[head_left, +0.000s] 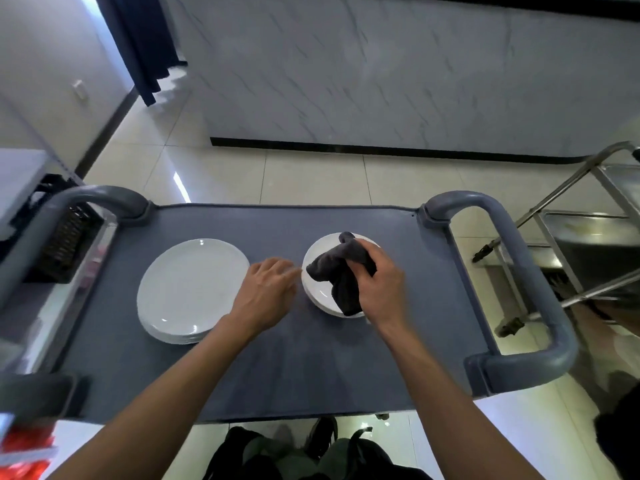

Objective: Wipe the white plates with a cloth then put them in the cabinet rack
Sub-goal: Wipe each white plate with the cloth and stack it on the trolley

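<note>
The person stands at the near edge of a grey cart [311, 375], and both bare arms reach over it toward twelve o'clock. I call its flat top the desk.

The left hand [268, 292] lies low over the middle of the desk, between the two groups of plates. Its fingers are stretched and loose, holding nothing, and the tips come just beside the left rim of the small stack [320, 296] at one o'clock. I cannot tell if they already touch the rim, because this part is a little blurred.

The right hand [379, 285] is closed around a dark cloth [337, 271], which hangs bunched over the top plate of that small stack. Whether the cloth really presses on the plate I cannot say.

At ten o'clock, well apart from the hands, a larger stack [190, 289] of white plates rests on the desk, and nothing touches it.

In my judgement the task is near its beginning. The wiping of the first small plate seems only to start, with the left hand coming to steady it. All plates I can see are still on the desk, and none is in a rack. No cabinet rack shows from here; farther away at two o'clock stands only a metal trolley [571, 216], and behind it a marbled wall [381, 71].
</note>
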`<state>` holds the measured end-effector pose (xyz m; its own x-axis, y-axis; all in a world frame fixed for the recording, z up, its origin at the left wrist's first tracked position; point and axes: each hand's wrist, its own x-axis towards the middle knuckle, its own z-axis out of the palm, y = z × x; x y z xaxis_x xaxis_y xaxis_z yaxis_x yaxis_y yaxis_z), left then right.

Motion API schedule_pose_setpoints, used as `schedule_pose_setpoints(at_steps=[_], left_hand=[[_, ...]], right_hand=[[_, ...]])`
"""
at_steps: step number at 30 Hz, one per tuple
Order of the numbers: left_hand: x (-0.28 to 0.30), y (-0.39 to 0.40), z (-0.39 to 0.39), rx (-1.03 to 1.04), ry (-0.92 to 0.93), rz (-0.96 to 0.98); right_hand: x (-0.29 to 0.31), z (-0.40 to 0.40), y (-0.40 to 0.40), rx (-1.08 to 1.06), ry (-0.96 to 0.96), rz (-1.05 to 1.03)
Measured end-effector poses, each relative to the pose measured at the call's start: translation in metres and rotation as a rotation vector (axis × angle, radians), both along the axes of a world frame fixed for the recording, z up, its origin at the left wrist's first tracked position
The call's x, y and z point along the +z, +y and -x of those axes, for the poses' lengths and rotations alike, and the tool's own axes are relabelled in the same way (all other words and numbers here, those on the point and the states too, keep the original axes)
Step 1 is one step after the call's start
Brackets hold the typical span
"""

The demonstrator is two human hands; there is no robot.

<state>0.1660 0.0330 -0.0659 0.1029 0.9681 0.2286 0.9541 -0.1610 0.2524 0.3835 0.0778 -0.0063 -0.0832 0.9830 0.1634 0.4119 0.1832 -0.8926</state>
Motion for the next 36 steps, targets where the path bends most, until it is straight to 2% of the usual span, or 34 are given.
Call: schedule_pose_setpoints(at_steps=[9,19,24,31,36], left_hand=[[0.024,-0.036,0.104,0.358,-0.039,0.141],[0.004,-0.077,0.185,0.684,-0.23,0.256],[-0.008,-0.083,0.2,0.757,-0.36,0.33],[-0.014,-0.078,0.201,0.818,-0.548,0.294],[-0.014,-0.074,0.201,0.839,-0.6,0.274]], right_hand=[[0.01,0.092,-0.016,0.181,0.007,0.064],[0.011,0.17,-0.042,0.291,0.065,0.158],[0.003,0.188,-0.048,0.32,0.041,0.154],[0.003,0.198,-0.055,0.326,0.073,0.173],[0.004,0.197,-0.058,0.307,0.071,0.152]])
